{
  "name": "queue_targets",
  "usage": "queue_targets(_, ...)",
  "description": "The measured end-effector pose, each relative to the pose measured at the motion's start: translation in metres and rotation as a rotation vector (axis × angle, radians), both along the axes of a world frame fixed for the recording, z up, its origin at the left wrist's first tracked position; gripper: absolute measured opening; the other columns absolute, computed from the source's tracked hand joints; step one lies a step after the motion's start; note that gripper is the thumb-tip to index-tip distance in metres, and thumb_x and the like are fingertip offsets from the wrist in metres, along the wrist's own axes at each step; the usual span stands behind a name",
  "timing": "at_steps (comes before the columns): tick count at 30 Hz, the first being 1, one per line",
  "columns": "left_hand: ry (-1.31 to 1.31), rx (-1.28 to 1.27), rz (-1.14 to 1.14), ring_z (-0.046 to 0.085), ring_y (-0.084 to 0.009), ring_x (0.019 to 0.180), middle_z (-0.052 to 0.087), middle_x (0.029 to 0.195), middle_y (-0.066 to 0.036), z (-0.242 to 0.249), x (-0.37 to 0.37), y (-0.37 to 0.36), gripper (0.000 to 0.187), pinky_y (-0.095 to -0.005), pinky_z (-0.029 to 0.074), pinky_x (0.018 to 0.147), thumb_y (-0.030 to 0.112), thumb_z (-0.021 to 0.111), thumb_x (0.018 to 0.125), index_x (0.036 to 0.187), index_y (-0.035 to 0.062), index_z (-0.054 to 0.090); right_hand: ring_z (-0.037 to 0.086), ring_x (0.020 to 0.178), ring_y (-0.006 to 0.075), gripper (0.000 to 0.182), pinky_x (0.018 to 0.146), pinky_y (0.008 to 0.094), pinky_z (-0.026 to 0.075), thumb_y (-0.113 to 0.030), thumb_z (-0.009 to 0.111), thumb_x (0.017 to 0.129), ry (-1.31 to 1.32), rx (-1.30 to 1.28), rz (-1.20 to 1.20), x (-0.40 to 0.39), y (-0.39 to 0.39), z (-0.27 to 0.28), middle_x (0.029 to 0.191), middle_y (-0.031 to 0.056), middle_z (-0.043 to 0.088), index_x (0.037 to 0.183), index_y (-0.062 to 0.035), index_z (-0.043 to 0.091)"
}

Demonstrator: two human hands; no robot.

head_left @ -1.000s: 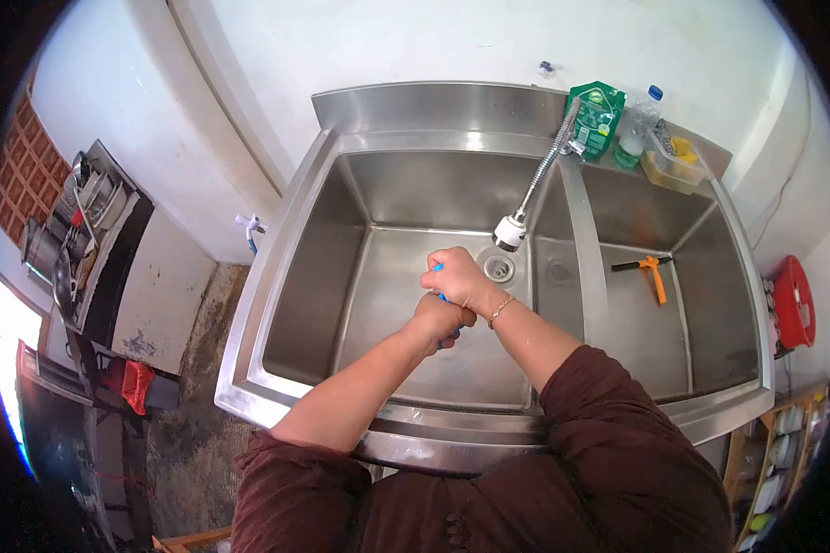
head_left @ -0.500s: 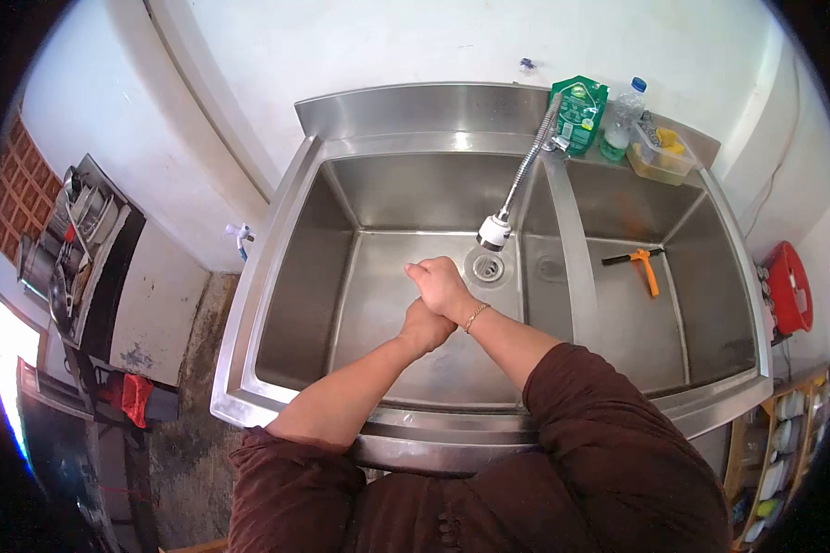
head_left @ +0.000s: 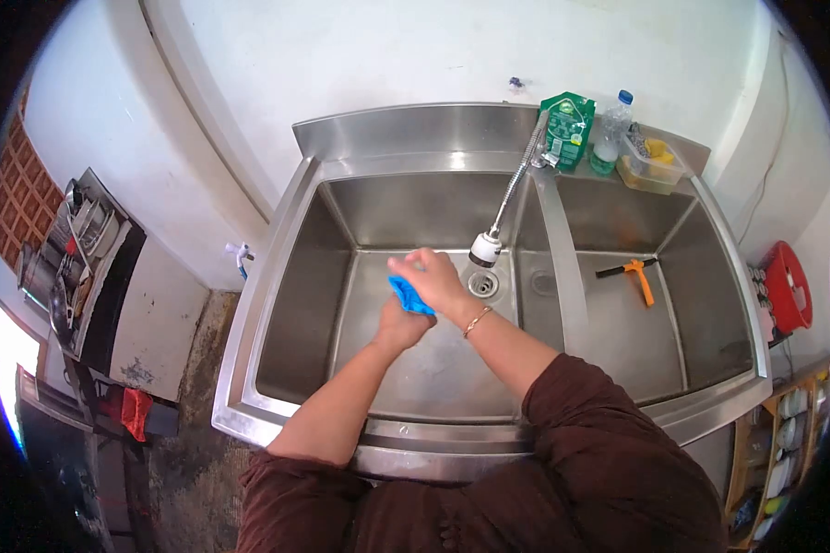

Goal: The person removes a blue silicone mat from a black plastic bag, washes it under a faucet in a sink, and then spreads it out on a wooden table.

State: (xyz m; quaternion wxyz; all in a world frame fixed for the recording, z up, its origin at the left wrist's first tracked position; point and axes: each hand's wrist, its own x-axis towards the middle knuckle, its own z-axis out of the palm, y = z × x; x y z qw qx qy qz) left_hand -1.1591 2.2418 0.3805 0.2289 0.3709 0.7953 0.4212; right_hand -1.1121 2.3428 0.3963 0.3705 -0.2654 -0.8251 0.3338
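A small bunched blue cloth (head_left: 411,295) is between my two hands, over the left basin of the steel sink (head_left: 563,267). My left hand (head_left: 403,328) is closed around its lower part, and the cloth sticks out above the fist. My right hand (head_left: 433,279), with a bracelet at the wrist, is curled over the cloth from above and the right; its fingertips are partly hidden. Just beyond my right hand hangs the white spray head (head_left: 485,250) of a flexible metal faucet (head_left: 519,175), above the drain (head_left: 483,284).
An orange-handled squeegee (head_left: 640,279) lies in the right basin. On the back ledge stand a green pouch (head_left: 568,132), a plastic bottle (head_left: 610,138) and a clear tub (head_left: 650,168) with a yellow sponge. A red basin (head_left: 788,288) is at the right; pots (head_left: 41,272) sit at the left.
My hands were clasped tightly with the cloth hidden. Now they have come slightly apart and turned, and the blue cloth shows between them. The view has tilted a little.
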Motion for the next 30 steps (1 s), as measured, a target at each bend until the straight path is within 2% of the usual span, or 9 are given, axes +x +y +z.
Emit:
queue_targets(2, -0.129, -0.094, 0.03, 0.061, -0.0215, 0.072, 0.062, 0.084, -0.01, 0.03, -0.005, -0.007, 0.042, -0.0333, 0.05, 0.056, 0.014, 0.072, 0.059, 0.096, 0.0031, 0.055, 0.052, 0.058, 0.0146, 0.037, 0.054, 0.0277, 0.043, -0.037, 0.064, 0.078, -0.033, -0.256, 0.264, -0.002, 0.028, 0.037, 0.07, 0.0054, 0.059, 0.082, -0.0005, 0.062)
queue_targets(6, -0.247, -0.14, 0.084, 0.059, -0.0156, 0.066, 0.061, 0.082, -0.006, 0.026, -0.016, -0.015, 0.046, -0.0278, 0.048, 0.041, 0.014, 0.074, 0.06, 0.098, 0.0033, 0.052, 0.059, 0.065, 0.0134, 0.023, 0.058, 0.0253, 0.051, -0.023, 0.059, 0.082, 0.092, -0.558, 0.493, 0.04, 0.079, 0.155, 0.074, 0.0064, 0.06, 0.084, 0.0004, 0.06)
queue_targets(10, -0.245, -0.075, 0.113, 0.059, -0.0165, 0.066, 0.061, 0.082, -0.007, 0.037, -0.014, -0.015, 0.048, -0.0284, 0.05, 0.043, 0.015, 0.075, 0.06, 0.099, 0.0031, 0.051, 0.06, 0.063, 0.0157, 0.02, 0.054, 0.0246, 0.049, -0.015, 0.06, 0.076, 0.278, -0.363, 0.031, 0.075, 0.185, 0.169, 0.076, 0.0089, 0.06, 0.088, 0.0015, 0.058)
queue_targets(11, -0.227, -0.084, 0.121, 0.059, -0.0164, 0.065, 0.061, 0.082, -0.007, 0.043, -0.012, -0.015, 0.049, -0.0291, 0.05, 0.045, 0.015, 0.076, 0.059, 0.1, 0.0032, 0.051, 0.06, 0.062, 0.0165, 0.019, 0.052, 0.0253, 0.049, -0.012, 0.06, 0.075, 0.055, -0.178, -0.195, 0.084, 0.218, 0.158, 0.075, 0.0091, 0.06, 0.088, 0.0018, 0.058)
queue_targets(13, -0.209, -0.088, 0.136, 0.059, -0.0163, 0.065, 0.061, 0.082, -0.007, 0.043, -0.014, -0.015, 0.05, -0.0298, 0.05, 0.047, 0.015, 0.076, 0.059, 0.1, 0.0033, 0.051, 0.059, 0.061, 0.0179, 0.019, 0.05, 0.0271, 0.049, -0.009, 0.059, 0.073, -0.74, 0.423, -0.217, 0.096, 0.305, 0.1, 0.072, 0.0094, 0.059, 0.088, 0.0025, 0.059)
queue_targets(15, -0.096, -0.024, 0.117, 0.06, -0.0171, 0.067, 0.062, 0.084, -0.008, 0.036, -0.019, -0.015, 0.049, -0.0307, 0.05, 0.056, 0.015, 0.076, 0.059, 0.1, 0.0035, 0.052, 0.059, 0.06, 0.0185, 0.031, 0.048, 0.0288, 0.049, -0.008, 0.06, 0.073, -0.275, -0.476, -0.417, 0.098, 0.258, 0.11, 0.078, 0.0106, 0.059, 0.102, 0.0023, 0.056)
queue_targets(19, -0.122, -0.158, 0.07, 0.061, -0.0188, 0.074, 0.063, 0.087, -0.01, 0.038, -0.025, -0.015, 0.049, -0.0312, 0.049, 0.067, 0.017, 0.076, 0.059, 0.099, 0.0037, 0.052, 0.058, 0.059, 0.018, 0.055, 0.045, 0.0298, 0.047, -0.013, 0.06, 0.077, -0.013, -0.496, -0.364, 0.089, 0.273, 0.073, 0.093, 0.0115, 0.058, 0.124, 0.0004, 0.037)
queue_targets(28, -0.047, -0.135, 0.08, 0.06, -0.0261, 0.087, 0.062, 0.091, -0.013, 0.03, -0.025, -0.019, 0.049, -0.0346, 0.047, 0.077, 0.02, 0.075, 0.057, 0.097, 0.0036, 0.053, 0.056, 0.051, 0.0146, 0.04, 0.033, 0.0217, 0.035, -0.019, 0.059, 0.082, 0.176, -0.621, -0.364, 0.066, 0.295, 0.036, 0.077, 0.0068, 0.057, 0.115, -0.0015, 0.047)
queue_targets(30, 0.058, -0.128, 0.062, 0.057, -0.0158, 0.057, 0.06, 0.076, -0.008, 0.023, -0.027, -0.018, 0.042, -0.0299, 0.048, 0.051, 0.015, 0.075, 0.062, 0.096, 0.0038, 0.053, 0.055, 0.05, 0.0146, 0.033, 0.034, 0.0223, 0.035, -0.02, 0.058, 0.083, 0.258, -0.678, -0.343, 0.067, 0.313, 0.025, 0.074, 0.0057, 0.056, 0.11, -0.0026, 0.05)
